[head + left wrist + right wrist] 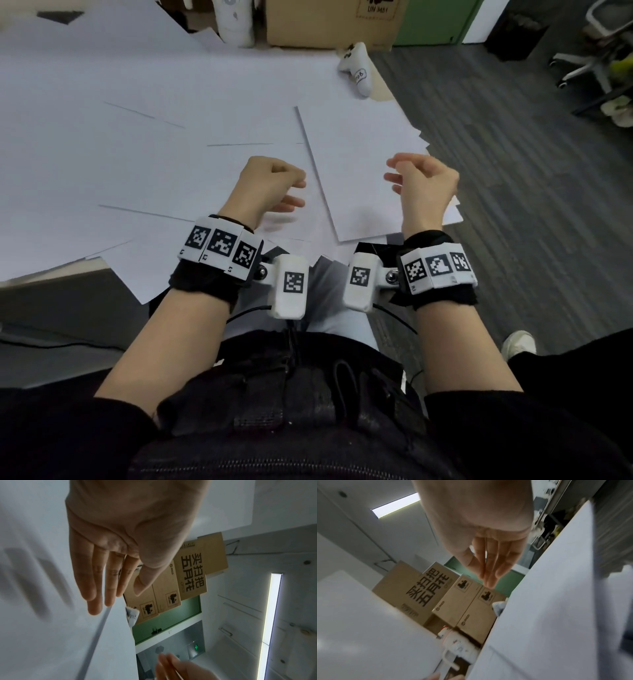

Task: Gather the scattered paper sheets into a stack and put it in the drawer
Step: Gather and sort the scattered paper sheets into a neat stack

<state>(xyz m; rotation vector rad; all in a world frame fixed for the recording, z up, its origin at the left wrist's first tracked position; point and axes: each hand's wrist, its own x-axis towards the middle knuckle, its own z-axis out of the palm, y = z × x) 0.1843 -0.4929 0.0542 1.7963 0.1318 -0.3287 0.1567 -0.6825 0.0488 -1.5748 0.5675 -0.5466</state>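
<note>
With the left hand [270,186] and right hand [423,185] both loosely spread and holding nothing above the half-gathered stack [363,164] at the desk's [385,87] right edge, its overhanging sheets risked sliding to the floor if nudged.

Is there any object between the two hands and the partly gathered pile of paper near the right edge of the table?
Nothing visible does. The left hand and the right hand hover just above the near part of the paper pile, holding nothing. The white controller lies beyond the pile. The drawer is not in view.
</note>
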